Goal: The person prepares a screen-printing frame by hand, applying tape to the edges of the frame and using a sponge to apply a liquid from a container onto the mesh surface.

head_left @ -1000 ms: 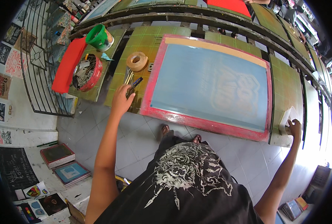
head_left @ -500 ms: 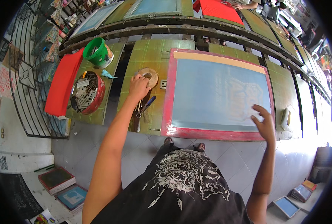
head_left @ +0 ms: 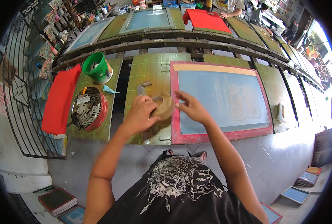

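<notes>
My left hand (head_left: 139, 115) is closed round a roll of brown tape (head_left: 167, 107), raised over the green board (head_left: 147, 61). Just right of the roll is my right hand (head_left: 192, 107), its thumb and fingers apart and nothing seen between them. It hovers over the left edge of a screen-printing frame (head_left: 176, 127), red-edged with blue mesh and a faint design. A tan strip (head_left: 214, 68) runs along the inside of its far edge. Under my left hand lies a flat metal tool (head_left: 147, 137), mostly hidden, near a small block (head_left: 146, 83).
To the left stand a red tub (head_left: 101, 115) of metal parts, a green bucket (head_left: 98, 71) and draped red cloth (head_left: 61, 100). A white bottle-like object (head_left: 281, 112) is at the right. Dark rails (head_left: 154, 40) cross behind; a person's hand (head_left: 224, 15) shows beyond.
My left hand has lifted the tape roll from the board and brought it nearer. My right hand has moved left across the frame to beside the roll. The view has tilted up slightly.
</notes>
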Motion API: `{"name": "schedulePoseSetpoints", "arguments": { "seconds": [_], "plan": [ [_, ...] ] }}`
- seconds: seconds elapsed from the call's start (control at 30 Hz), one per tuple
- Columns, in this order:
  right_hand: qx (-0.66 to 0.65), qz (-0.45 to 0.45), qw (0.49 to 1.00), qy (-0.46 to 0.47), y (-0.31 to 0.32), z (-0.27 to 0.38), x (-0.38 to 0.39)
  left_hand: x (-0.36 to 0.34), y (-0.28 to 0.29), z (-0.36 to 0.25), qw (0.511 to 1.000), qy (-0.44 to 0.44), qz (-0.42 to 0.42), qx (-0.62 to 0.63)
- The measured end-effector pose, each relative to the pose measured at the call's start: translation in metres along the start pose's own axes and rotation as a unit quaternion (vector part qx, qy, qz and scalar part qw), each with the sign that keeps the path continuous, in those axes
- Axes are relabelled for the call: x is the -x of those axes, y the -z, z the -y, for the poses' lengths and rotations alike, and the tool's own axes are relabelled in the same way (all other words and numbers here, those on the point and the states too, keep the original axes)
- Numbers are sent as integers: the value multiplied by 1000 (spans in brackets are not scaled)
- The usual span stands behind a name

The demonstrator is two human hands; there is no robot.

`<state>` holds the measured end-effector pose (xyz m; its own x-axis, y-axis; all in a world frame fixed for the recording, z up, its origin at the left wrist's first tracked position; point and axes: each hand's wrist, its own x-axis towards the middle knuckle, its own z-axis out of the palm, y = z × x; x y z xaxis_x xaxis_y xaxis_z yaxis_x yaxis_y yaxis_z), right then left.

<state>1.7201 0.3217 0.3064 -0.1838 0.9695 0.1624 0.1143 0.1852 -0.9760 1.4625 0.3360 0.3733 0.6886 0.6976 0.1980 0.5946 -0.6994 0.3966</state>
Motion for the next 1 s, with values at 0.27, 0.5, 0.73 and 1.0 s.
{"name": "schedulePoseSetpoints", "arguments": {
  "seconds": [0.27, 0.5, 0.73, 1.0],
  "plan": [
    [35, -41, 998, -45, -25, 6, 50, 27, -13, -20, 998, -19, 22, 62],
    [-47, -82, 991, -96, -12, 22, 84, 27, -20, -26, 994, -8, 59, 95],
    [40, -125, 982, -137, -3, 66, 126, 32, -15, -52, 964, 117, 155, 183],
    [51, -173, 958, -223, 15, 88, 171, 29, -30, -66, 903, 122, 327, 250]
  ]
}}
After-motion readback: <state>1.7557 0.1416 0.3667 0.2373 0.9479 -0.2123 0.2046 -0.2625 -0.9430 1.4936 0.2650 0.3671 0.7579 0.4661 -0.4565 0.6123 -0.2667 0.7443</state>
